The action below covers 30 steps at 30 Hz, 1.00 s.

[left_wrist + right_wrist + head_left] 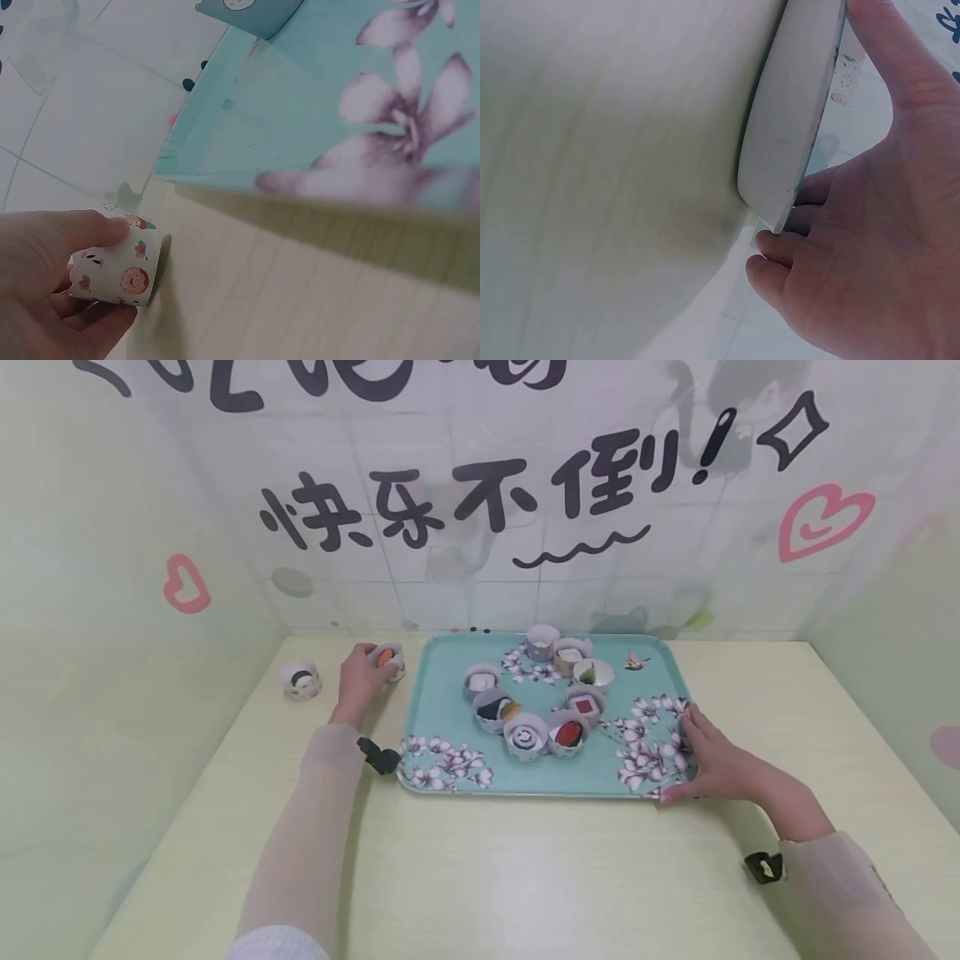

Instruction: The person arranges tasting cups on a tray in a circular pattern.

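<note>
A patterned paper cup (124, 262) with an orange-topped sushi piece (386, 657) stands left of the turquoise tray (442, 693). My left hand (362, 681) grips this cup between thumb and fingers; in the left wrist view it is tilted on its side relative to the camera. My right hand (723, 764) holds the tray's front right corner, its thumb on the front rim and fingers at the right rim. In the right wrist view the tray's pale underside (791, 112) shows, with the fingertips partly hidden behind the rim.
Several paper cups with sushi-like pieces form a ring on the tray, among them one with a red-topped piece (567, 735). Another cup (301, 680) with a black-and-white piece stands at the table's far left. A printed wall (480, 597) rises behind the pale table (510, 868).
</note>
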Each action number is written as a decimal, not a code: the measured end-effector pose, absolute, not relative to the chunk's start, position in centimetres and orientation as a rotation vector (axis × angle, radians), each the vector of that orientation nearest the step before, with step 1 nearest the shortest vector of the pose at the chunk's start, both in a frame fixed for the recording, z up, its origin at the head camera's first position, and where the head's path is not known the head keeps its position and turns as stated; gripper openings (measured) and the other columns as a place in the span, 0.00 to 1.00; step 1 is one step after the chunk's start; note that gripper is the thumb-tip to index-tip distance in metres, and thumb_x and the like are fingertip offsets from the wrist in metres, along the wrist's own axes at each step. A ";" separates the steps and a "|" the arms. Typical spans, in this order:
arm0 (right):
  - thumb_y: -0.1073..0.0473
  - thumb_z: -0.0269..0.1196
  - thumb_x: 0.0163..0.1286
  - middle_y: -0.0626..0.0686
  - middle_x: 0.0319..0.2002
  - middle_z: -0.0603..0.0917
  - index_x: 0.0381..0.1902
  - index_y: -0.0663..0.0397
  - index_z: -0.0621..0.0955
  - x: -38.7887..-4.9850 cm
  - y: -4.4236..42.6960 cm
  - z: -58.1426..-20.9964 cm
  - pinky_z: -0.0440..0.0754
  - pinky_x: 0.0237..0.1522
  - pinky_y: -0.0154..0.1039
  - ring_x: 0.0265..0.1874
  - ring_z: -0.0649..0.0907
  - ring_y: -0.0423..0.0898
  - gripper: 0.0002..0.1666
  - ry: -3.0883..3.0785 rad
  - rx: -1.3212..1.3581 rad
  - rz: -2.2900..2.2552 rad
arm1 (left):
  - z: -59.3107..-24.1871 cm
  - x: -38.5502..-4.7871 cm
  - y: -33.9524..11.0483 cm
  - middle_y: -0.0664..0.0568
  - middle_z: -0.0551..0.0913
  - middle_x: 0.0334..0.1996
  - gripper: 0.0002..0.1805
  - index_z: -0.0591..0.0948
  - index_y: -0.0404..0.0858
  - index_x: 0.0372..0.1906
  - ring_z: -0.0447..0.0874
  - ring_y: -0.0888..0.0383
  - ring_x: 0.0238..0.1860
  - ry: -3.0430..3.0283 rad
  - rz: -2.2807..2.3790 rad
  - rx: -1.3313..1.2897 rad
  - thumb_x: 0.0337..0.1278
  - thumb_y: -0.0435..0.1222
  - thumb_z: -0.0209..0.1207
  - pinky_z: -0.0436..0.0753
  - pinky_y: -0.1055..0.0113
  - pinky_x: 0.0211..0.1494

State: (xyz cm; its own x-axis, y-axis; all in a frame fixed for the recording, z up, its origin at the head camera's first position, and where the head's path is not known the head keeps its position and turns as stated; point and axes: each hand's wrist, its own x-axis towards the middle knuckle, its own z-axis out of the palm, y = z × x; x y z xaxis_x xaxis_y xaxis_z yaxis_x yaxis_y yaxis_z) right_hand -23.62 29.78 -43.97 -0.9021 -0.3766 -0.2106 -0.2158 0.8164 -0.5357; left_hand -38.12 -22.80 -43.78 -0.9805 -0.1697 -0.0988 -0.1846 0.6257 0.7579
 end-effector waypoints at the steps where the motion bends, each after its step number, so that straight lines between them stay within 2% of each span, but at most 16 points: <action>1: 0.42 0.79 0.48 0.80 0.74 0.30 0.73 0.82 0.38 -23.6 29.8 -43.9 0.48 0.71 0.74 0.74 0.36 0.76 0.82 2.693 -0.451 -0.743 | -43.7 -38.1 -22.8 0.33 0.68 0.69 0.35 0.61 0.32 0.72 0.70 0.38 0.68 2.819 1.314 -0.304 0.66 0.42 0.59 0.76 0.47 0.67; 14: 0.43 0.79 0.47 0.80 0.74 0.30 0.73 0.82 0.38 -23.4 29.5 -43.7 0.49 0.70 0.74 0.74 0.36 0.76 0.82 2.681 -0.435 -0.745 | -42.3 -38.5 -22.4 0.33 0.68 0.70 0.36 0.60 0.31 0.73 0.70 0.38 0.68 2.859 1.277 -0.258 0.66 0.41 0.56 0.75 0.47 0.69; 24: 0.42 0.79 0.47 0.80 0.74 0.30 0.73 0.82 0.38 -23.6 29.7 -43.6 0.48 0.70 0.74 0.74 0.36 0.76 0.82 2.687 -0.448 -0.738 | -40.9 -39.2 -21.0 0.33 0.69 0.69 0.37 0.60 0.31 0.74 0.70 0.37 0.68 2.903 1.256 -0.176 0.66 0.42 0.58 0.76 0.45 0.67; 30: 0.42 0.79 0.47 0.80 0.74 0.30 0.73 0.82 0.38 -23.7 29.6 -43.6 0.48 0.71 0.74 0.74 0.36 0.76 0.82 2.683 -0.446 -0.739 | -40.5 -39.8 -19.4 0.34 0.69 0.70 0.37 0.61 0.31 0.73 0.68 0.39 0.70 2.910 1.238 -0.183 0.64 0.41 0.60 0.74 0.47 0.71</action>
State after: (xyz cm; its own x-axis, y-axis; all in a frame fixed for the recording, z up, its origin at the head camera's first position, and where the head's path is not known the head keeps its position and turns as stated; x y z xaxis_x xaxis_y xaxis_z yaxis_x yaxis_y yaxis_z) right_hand -23.69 29.63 -43.58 -0.8995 -0.3766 -0.2215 -0.2099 0.8172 -0.5367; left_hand -39.76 -19.39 -40.50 -0.9930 -0.1164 -0.0214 -0.0961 0.6879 0.7194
